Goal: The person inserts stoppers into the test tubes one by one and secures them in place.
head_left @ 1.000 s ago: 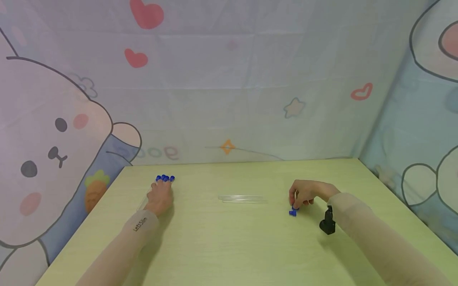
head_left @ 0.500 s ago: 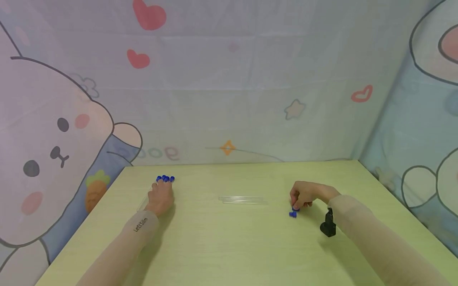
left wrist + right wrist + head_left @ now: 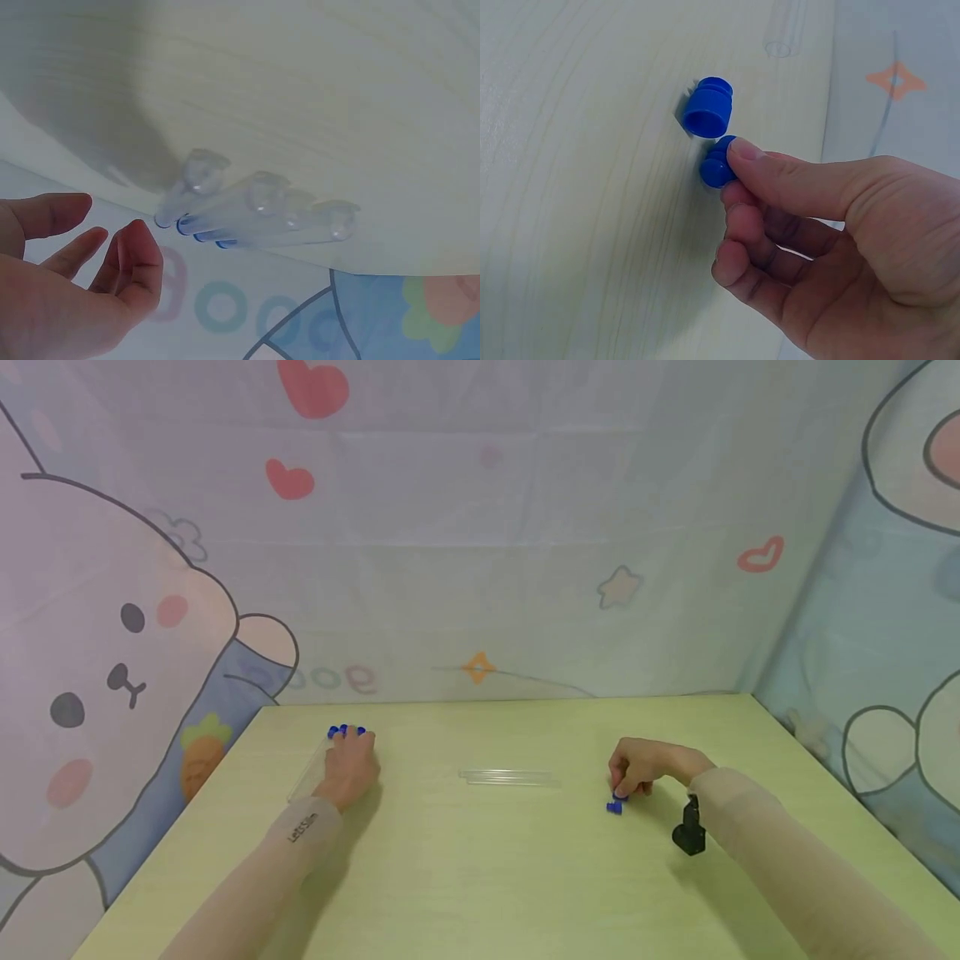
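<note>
My left hand (image 3: 351, 768) hovers beside several clear test tubes (image 3: 266, 214) with blue caps (image 3: 333, 732). In the left wrist view its fingers (image 3: 142, 262) are loosely bent and hold nothing; the tubes lie side by side, apart from them. At the right, my right hand (image 3: 636, 767) pinches a small blue cap (image 3: 717, 166) between thumb and fingertips, low over the table. Another blue cap (image 3: 709, 109) lies on its side just beyond the pinched one, its hollow end showing in the right wrist view. Part of the pinched cap is hidden by the thumb.
Several clear tubes (image 3: 510, 777) without caps lie across the middle of the pale wooden table (image 3: 480, 877). A printed cloth (image 3: 465, 527) hangs behind the table's back edge. A black wrist camera (image 3: 689, 831) hangs below the right sleeve.
My left hand has moved slightly right, off the capped tubes, and more of them shows. The right hand stays almost still at the blue cap.
</note>
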Tool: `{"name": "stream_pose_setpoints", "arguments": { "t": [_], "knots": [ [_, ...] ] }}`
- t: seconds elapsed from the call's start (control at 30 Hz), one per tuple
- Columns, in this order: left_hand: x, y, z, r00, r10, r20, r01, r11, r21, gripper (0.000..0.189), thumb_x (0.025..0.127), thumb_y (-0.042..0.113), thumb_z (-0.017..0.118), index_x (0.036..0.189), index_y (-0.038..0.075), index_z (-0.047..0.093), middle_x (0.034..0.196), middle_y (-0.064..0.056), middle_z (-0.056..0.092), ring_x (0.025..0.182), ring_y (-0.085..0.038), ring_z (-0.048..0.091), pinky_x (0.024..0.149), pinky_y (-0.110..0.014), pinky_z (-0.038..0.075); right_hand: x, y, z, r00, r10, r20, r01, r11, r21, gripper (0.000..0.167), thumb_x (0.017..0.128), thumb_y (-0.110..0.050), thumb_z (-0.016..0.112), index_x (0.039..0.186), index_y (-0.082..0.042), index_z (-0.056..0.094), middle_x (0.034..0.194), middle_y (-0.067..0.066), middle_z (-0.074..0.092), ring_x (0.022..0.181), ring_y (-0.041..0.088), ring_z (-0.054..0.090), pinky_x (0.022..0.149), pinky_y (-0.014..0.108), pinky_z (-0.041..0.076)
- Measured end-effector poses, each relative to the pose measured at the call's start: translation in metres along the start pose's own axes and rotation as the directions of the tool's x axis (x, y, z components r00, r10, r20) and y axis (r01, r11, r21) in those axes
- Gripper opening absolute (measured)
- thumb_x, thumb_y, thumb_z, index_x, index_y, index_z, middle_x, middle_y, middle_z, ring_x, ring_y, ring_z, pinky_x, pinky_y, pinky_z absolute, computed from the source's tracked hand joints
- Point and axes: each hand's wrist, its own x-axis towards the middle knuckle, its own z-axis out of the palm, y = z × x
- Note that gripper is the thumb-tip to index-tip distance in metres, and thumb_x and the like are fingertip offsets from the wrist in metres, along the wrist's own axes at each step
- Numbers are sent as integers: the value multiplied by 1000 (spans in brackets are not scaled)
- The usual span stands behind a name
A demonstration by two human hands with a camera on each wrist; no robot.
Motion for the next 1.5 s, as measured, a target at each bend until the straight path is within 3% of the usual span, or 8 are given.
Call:
{"name": "stream_pose_setpoints", "arguments": {
  "t": [0.47, 0.67, 0.87, 1.2, 1.5],
  "knots": [
    [4, 35, 2, 997, 73, -21, -74, 997, -23, 32, 81, -3, 49, 111, -3, 62, 107, -26, 57, 99, -43, 52, 68, -53, 51, -2, -1, 1, 1000, -28, -5, 28, 999, 22, 11, 83, 1, 69, 73, 4, 65, 60, -1, 58, 51, 9, 47, 49, 21, 43],
    [4, 49, 2, 996, 90, 2, -90, 996, -23, 38, 81, -2, 52, 118, -3, 61, 111, -25, 58, 101, -41, 53, 73, -53, 52, -3, -1, 2, 1000, -25, -11, 25, 1000, 15, 11, 84, -1, 69, 75, 4, 65, 63, 0, 60, 52, 8, 48, 49, 21, 44],
    [4, 62, 5, 991, 136, 12, -135, 990, -40, 33, 89, 2, 54, 121, 0, 61, 113, -22, 62, 101, -40, 56, 77, -52, 53, -3, -2, 3, 1000, -18, -18, 19, 1000, 18, 11, 83, -1, 70, 75, 4, 65, 64, 1, 62, 52, 9, 49, 50, 22, 46],
    [9, 87, 15, 954, 299, -18, -300, 951, -82, 24, 90, 8, 64, 114, 2, 66, 96, -15, 64, 86, -31, 56, 65, -43, 52, -3, -1, 3, 999, -9, -31, 10, 1000, 11, 11, 83, -2, 70, 75, 2, 66, 64, 0, 61, 53, 9, 50, 50, 22, 48],
    [10, 113, 20, 920, 392, 19, -388, 915, -113, 25, 90, 11, 66, 113, 2, 68, 102, -16, 67, 87, -30, 58, 67, -40, 53, -4, -1, 3, 999, -24, -31, 25, 1000, 13, 12, 84, -2, 70, 75, 4, 66, 66, 3, 65, 53, 9, 52, 51, 24, 50]
  ]
}}
